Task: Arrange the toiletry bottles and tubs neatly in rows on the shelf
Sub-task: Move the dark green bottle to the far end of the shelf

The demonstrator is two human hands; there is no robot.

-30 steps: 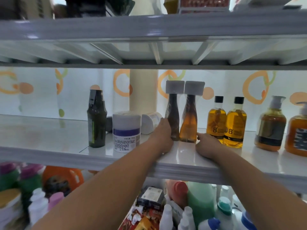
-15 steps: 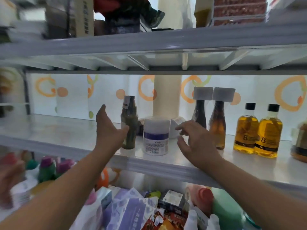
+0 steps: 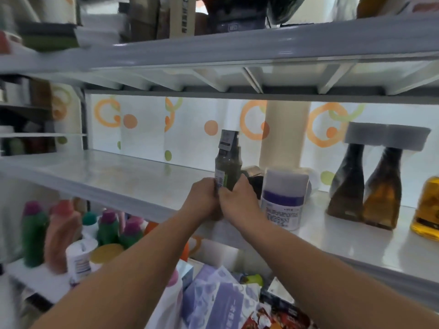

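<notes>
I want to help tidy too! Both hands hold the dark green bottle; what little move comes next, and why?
Probably slide the dark green bottle right, level with the white tub: the left hand and right hand grip its base, and a gap separates them.

I have the dark green bottle (image 3: 228, 162) upright near the front edge of the shelf (image 3: 118, 176), left hand (image 3: 204, 200) and right hand (image 3: 240, 203) gripping its lower part. Just right stands a purple-banded white tub (image 3: 283, 198), then two grey-capped brown bottles (image 3: 346, 188), touching.
</notes>
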